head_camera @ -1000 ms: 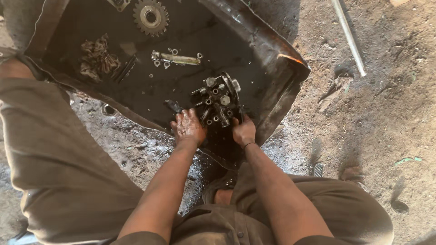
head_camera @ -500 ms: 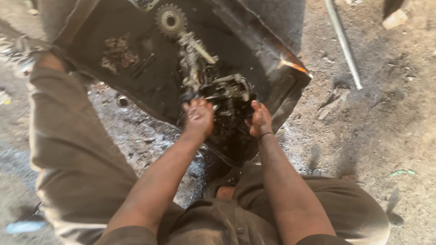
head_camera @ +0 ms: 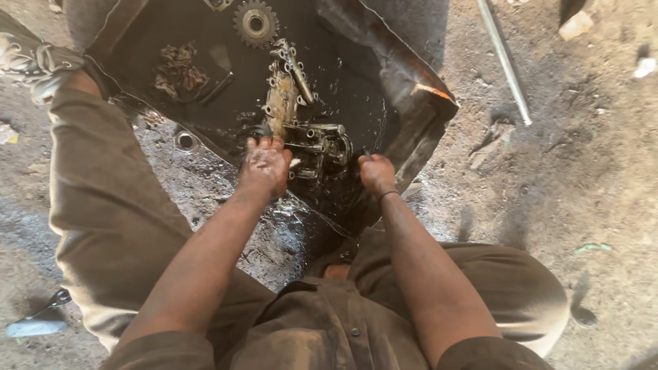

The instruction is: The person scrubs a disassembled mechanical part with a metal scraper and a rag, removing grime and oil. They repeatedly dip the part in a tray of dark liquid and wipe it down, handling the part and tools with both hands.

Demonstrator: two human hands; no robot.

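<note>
A greasy metal engine part [head_camera: 319, 147] with several tubes and bolts lies in a black oily tray [head_camera: 404, 89] on the dirt ground. My left hand [head_camera: 264, 168] grips its left side, fingers curled over the edge. My right hand [head_camera: 375, 173] is closed against the part's right side, a thin band on the wrist. Behind the part, a long bracket [head_camera: 284, 85] stands tilted in the dark liquid. Both hands are smeared with oil.
A toothed sprocket [head_camera: 256, 24] and a heap of chain [head_camera: 177, 67] rest deeper in the tray. A metal rod [head_camera: 504, 58] lies on the ground at the right. A tool with a pale handle [head_camera: 38, 322] lies at the lower left, beside my bent leg [head_camera: 103, 205].
The view has steadied after a swing. Both hands stayed on the engine part, which now sits turned with the bracket upright behind it; my hands are set wider apart on it.
</note>
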